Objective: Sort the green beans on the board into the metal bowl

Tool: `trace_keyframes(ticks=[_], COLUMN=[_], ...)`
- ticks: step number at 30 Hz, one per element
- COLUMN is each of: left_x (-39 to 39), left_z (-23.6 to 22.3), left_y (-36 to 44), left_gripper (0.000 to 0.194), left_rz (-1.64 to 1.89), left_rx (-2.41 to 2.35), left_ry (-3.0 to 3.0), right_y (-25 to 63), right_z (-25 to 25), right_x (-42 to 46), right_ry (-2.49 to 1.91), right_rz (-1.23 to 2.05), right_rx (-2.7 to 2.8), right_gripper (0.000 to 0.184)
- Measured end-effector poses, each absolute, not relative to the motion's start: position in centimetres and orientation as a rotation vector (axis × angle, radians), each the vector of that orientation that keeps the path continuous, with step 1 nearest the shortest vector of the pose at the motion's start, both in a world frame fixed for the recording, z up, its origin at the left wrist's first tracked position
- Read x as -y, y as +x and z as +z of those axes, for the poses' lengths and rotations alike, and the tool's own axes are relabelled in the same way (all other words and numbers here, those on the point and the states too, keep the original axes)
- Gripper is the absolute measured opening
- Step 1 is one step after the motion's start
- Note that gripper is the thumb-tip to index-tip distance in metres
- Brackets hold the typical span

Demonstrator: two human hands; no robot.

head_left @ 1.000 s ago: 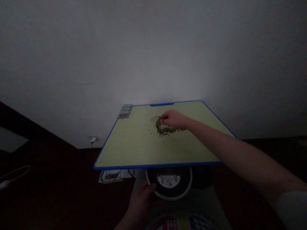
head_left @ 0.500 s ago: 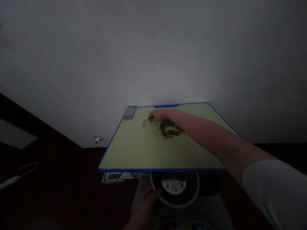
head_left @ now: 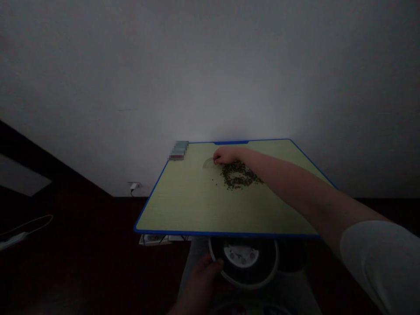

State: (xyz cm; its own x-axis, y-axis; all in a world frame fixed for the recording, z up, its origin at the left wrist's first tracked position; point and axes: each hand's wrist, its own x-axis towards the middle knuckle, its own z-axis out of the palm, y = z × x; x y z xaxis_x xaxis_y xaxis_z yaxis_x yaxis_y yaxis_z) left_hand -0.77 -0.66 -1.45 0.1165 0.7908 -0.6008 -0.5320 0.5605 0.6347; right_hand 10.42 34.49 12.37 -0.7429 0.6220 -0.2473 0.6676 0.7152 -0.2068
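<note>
One seed pile (head_left: 238,176), R hand (head_left: 225,155) just beside (no longer over it)

One head-worn camera — facing forward and down, close above a blue-edged board (head_left: 223,234).

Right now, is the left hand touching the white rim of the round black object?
Touching: the head view shows the left hand with fingers lying over the white rim.

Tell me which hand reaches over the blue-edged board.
The right hand, over the board beside the dark grains; the left hand is below it, at a white-rimmed round object.
</note>
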Motion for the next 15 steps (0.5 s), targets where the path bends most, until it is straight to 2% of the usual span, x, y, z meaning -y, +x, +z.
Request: trace_keyframes(ticks=[7,15], left_x=[0.5,0.6], left_z=[1.0,0.3], left_y=[-0.4,-0.6], left_gripper=[0.026,0.029], left_rz=[0.986,1.003], left_rx=[-1.123,-1.127], left_ry=[0.310,0.313], right_y=[10.2,9.4], right_z=[11.9,11.5], right_x=[-34.0,-33.2], right_ry=[0.974,0.896], right_rz=[-0.511,-0.574], right_rx=[-2.779,-2.797], right_gripper=[0.027,0.027])
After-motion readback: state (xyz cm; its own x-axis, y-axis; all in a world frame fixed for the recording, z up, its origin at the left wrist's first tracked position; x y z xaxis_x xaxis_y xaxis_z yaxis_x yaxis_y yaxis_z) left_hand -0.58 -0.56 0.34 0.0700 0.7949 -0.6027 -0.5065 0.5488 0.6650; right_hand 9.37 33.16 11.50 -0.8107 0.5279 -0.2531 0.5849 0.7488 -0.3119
